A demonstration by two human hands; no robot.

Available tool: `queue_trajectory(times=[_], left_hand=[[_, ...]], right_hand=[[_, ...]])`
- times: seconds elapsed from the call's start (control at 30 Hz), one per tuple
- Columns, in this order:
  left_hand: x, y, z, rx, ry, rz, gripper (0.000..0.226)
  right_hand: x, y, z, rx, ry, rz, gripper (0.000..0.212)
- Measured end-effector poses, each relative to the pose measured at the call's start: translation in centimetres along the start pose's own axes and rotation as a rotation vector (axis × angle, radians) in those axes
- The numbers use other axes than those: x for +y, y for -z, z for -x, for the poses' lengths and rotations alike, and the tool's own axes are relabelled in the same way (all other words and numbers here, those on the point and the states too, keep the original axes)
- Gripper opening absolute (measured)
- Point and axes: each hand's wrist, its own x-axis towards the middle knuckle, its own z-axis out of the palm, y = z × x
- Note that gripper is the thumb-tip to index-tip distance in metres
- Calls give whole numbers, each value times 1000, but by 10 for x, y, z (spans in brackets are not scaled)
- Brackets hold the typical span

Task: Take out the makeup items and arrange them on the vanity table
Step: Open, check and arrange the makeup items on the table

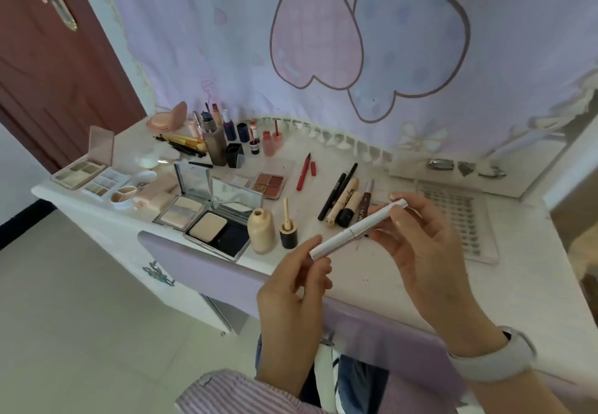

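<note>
Head view: pen (356, 229) lettering perhaps unreadable.

Open compacts (207, 219) lie left of the bottle (261, 231) — pencils (343, 200) right, on the vanity table (404, 271).

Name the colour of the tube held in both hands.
White, with a silvery band; head view shows the tube.

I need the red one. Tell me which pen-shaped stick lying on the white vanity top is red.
The red liner pen, uncapped, with its small red cap beside it, lying right of the brown four-pan palette. The other sticks nearby are black, cream or brown.
</note>
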Motion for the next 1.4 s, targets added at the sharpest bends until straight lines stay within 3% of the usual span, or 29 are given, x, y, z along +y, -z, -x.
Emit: queue_trajectory(times=[0.3, 0.47, 0.77, 0.97, 1.1, 1.17, 1.3, 1.4], left_hand=[[10, -6, 3, 428, -69, 238, 33], [7, -7, -1, 506, -126, 285, 26], [-4, -16, 4, 490, -7, 339, 19], [-6, -10, -1, 289, -116, 116, 1], [-7, -8, -1, 107, -253, -238, 31], [-4, -8, -1, 97, -229, -228, 30], [-2, -4, -7, 57, 2, -32, 49], [-1, 2, -18, -16, 17, -26, 33]], right_hand=[[19, -7, 29, 106, -50, 150, 22], [25, -10, 35, 199, -76, 133, 17], [28, -17, 29, 365, -1, -15, 23], [27, -12, 25, 227, 11, 176, 16], [25, -11, 24, 181, 110, 261, 27], [24, -10, 23, 163, 181, 311, 27], [19, -5, 17, 36, 240, 348, 21], [14, 2, 7, 17, 229, 364, 24]])
